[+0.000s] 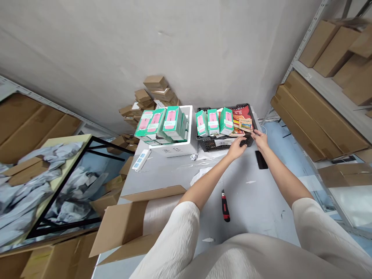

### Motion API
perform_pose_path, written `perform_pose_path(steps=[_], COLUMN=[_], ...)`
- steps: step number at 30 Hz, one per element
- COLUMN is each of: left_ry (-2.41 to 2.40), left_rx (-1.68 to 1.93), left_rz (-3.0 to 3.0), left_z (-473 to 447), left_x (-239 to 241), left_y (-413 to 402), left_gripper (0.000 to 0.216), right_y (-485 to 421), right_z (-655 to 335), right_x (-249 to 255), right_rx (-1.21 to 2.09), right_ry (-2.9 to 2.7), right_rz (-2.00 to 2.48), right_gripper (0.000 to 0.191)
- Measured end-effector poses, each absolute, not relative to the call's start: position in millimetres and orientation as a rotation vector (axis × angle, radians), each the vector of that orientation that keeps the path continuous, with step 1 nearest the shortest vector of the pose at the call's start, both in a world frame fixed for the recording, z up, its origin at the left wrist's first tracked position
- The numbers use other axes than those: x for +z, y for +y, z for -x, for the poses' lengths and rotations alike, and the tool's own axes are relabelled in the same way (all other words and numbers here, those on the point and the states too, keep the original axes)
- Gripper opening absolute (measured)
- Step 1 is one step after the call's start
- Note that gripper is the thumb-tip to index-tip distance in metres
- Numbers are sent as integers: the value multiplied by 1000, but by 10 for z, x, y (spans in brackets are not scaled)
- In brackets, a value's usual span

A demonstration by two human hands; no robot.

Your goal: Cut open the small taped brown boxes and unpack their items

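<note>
Now, left fingers (244,142) around the black lattice basket (207,144) rim, right fingers (254,134) of unclear grip.

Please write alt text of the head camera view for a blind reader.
A person's left hand and right hand reach to the front edge of a black basket holding green boxes and printed packets, on a grey table. A white bin of similar boxes stands beside it; a red utility knife lies nearer the person.
</note>
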State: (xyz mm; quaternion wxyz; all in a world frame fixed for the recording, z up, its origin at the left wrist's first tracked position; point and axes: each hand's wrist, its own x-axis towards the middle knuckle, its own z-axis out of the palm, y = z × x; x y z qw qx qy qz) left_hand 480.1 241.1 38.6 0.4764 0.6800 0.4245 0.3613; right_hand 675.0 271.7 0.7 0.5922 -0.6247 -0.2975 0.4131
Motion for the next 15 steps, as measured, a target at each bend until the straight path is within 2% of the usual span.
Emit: perform_pose_path(steps=[8, 15], left_ry=[1069, 1135], left_rx=[885, 926], left_rz=[-1691, -1708], left_z=[-4525, -3750], left_x=[527, 682], left_y=[2164, 1727], left_gripper=[35, 35], right_y=[2286, 1901], right_z=[-6579, -5975], right_x=[189, 332], right_rx=[1017, 1094], right_ry=[-799, -928], right_rz=[1486, 1510], right_gripper=[36, 31])
